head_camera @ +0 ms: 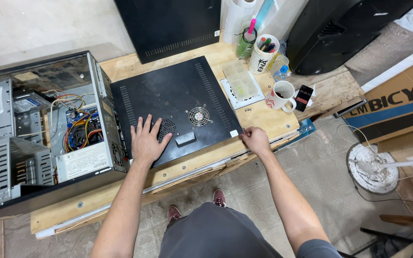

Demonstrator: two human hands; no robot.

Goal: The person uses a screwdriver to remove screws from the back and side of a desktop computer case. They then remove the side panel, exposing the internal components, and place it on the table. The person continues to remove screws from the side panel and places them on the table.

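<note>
Wooden workbench [264, 119], open computer case [39, 134] at left. Left hand [146, 141] spread flat on black side panel [173, 102]; right hand [255, 139] curled, gripping panel's corner.

The black side panel [173, 107] covers most of the desk [130, 64]. To its left the open computer case [48, 134] walls off that side. Cups, a clear parts box [240, 81] and a mug [283, 93] crowd the right; bare wood shows along the front edge.
</note>
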